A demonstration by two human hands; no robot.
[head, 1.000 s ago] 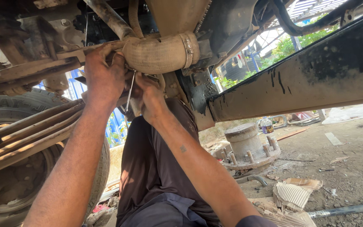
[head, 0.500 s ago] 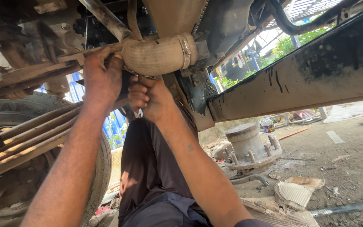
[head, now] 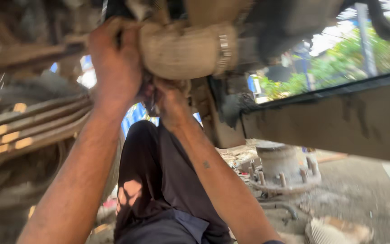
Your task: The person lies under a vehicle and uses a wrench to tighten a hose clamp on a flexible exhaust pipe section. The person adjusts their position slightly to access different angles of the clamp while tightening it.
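Note:
I lie under a vehicle with both arms raised. My left hand (head: 113, 68) is wrapped around the left end of a dusty tan hose (head: 181, 49) that carries a metal band clamp (head: 224, 49). My right hand (head: 170, 101) is curled into a fist pressed against the underside of the hose; blur and the hand itself hide whatever is in it. The whole view is blurred by motion.
A stack of leaf springs (head: 32, 122) runs along the left, over a tyre. A dark, grimy frame rail (head: 339, 122) crosses the right side. A wheel hub with studs (head: 280, 169) stands on the ground beyond my dark-trousered legs (head: 159, 180). Rags and debris (head: 335, 230) lie at lower right.
The right hand has closed into a fist and drawn up tight beneath the hose. The left hand keeps its hold. The view has moved closer and blurred.

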